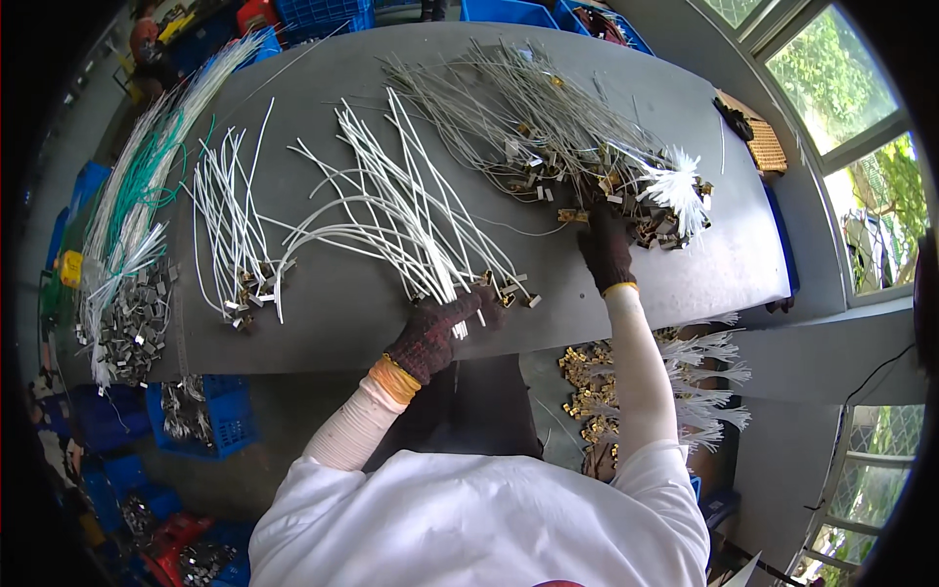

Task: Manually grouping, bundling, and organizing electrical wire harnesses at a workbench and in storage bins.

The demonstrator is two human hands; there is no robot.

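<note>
My left hand [435,338], in a dark knitted glove, is closed round the lower ends of a bundle of white cables [406,230] near the table's front edge. The cables fan away from me, and small metal clips [511,287] lie just right of that hand. My right hand [606,249], gloved too, reaches to the near edge of a pile of thin grey wires [548,108] with small metal end pieces. One brass-coloured end piece [572,215] lies beside its fingertips. Its fingers blend into the dark pile, so their grip is unclear.
On the dark grey table [342,303], a smaller group of white cables [227,191] lies left of the bundle. Long white and green wires [147,186] run along the left edge. A white wire bunch [675,186] tops the right pile. Blue crates [210,421] stand around the table.
</note>
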